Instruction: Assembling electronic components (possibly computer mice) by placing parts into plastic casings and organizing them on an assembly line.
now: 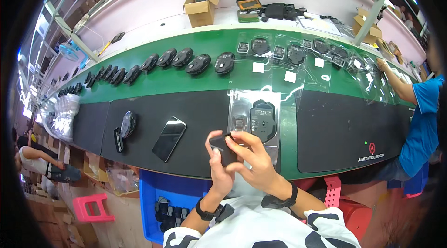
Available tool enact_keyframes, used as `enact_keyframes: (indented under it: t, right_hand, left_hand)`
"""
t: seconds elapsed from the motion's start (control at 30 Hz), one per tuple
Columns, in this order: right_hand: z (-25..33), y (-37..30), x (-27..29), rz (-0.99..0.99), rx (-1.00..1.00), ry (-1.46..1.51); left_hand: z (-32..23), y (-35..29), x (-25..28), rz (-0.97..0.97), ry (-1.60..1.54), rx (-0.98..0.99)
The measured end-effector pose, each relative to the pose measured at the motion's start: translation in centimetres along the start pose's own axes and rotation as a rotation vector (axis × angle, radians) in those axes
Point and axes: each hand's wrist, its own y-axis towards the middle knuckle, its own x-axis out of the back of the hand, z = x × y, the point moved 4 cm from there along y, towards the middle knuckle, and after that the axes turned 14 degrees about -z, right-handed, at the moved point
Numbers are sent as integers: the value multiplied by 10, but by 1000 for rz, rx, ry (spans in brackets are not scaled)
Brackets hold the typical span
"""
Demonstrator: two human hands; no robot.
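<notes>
Black and small, a plastic part (222, 149) sits low in the centre of the frame, gripped by both hands: the left hand (219, 171) closes around it from below, the right hand (253, 159) pinches its top edge. Just beyond lies a clear blister tray (237, 103) holding a black mouse (262, 120). Left of it, a dark phone (169, 138) rests on the table (186, 108). Farther up, a row of mice (186, 61) lines the green belt (205, 80).

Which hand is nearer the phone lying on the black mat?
Left. The left hand is just right of the phone; the right hand is farther right, beyond the left.
</notes>
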Motion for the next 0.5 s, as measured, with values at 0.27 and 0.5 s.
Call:
enact_keyframes:
  t: [0.27,0.5]
  right_hand:
    - [-32,14,21,27,-101,-173]
    - [-82,57,-11,514,159,-565]
  left_hand:
    - [-23,15,15,413,391,22]
    - [-41,197,-9,101,893,-423]
